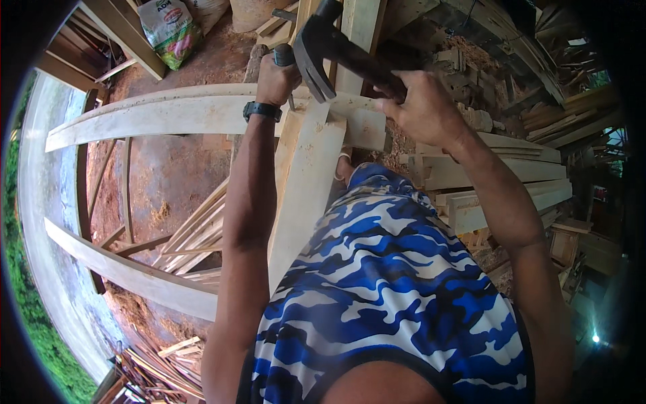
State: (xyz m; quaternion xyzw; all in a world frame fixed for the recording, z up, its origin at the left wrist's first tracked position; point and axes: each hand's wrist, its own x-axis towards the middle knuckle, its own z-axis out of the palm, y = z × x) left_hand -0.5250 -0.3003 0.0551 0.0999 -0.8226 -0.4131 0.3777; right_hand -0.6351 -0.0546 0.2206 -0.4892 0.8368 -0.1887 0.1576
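Note:
My left hand [274, 84], with a dark watch on its wrist, is closed round the handle of a chisel [284, 55]. The chisel stands nearly upright, its narrow blade pointing down at the pale timber joint. In my right hand [427, 111] is the dark handle of a claw hammer [346, 55]. The hammer's head is raised beside the chisel's top and apart from it, claw toward me. Below both hands, a long pale beam [306, 182] running toward my body meets a crosswise plank [161, 118]. The blade's very tip is hard to make out.
Another plank [134, 269] crosses the left side, near loose thin strips [202, 232]. Stacked boards [505, 175] lie at the right. A colourful plastic sack [168, 34] stands far left. Part of a bare foot [344, 168] shows beside the beam. Sawdust and scraps cover the floor.

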